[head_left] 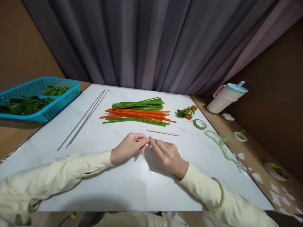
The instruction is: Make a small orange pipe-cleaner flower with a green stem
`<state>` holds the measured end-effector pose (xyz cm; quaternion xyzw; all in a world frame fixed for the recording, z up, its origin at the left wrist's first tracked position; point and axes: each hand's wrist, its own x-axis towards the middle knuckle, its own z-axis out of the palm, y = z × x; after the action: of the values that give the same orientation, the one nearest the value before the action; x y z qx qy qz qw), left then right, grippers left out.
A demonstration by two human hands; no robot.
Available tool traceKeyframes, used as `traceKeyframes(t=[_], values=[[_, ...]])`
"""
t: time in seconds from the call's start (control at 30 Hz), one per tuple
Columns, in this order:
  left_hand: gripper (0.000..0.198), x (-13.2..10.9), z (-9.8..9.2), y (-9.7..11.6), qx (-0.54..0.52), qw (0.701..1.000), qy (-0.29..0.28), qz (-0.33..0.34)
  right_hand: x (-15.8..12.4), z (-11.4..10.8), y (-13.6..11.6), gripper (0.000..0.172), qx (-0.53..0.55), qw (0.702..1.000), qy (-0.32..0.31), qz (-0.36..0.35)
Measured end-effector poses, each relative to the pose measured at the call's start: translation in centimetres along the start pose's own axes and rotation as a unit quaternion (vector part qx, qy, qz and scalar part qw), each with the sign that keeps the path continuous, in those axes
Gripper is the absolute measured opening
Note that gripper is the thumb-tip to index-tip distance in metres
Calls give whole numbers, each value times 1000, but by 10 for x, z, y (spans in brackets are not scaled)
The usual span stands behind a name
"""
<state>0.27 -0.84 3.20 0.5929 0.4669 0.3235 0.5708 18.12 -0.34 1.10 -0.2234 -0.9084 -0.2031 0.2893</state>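
My left hand and my right hand meet fingertip to fingertip over the white tabletop. Both are closed in a pinch, and whatever lies between the fingers is too small and covered to make out. Just beyond them lies a thin wooden stick. Farther back, a bundle of orange pipe cleaners rests between green pipe cleaners behind and more green ones in front. Right of these sits a small pile of orange and green pipe-cleaner pieces.
Several dark thin wires lie at left, near a blue basket of green leaf shapes. At right are a roll of green tape, a loose green ribbon, another tape roll, a lidded cup and white scraps.
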Motion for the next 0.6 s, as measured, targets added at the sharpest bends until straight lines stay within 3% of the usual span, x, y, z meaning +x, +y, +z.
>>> traceKeyframes(t=[0.6], values=[[38,0,-3,9,-23,999,-37,-9,-2,1,2,34,-4,1000,-14,12]])
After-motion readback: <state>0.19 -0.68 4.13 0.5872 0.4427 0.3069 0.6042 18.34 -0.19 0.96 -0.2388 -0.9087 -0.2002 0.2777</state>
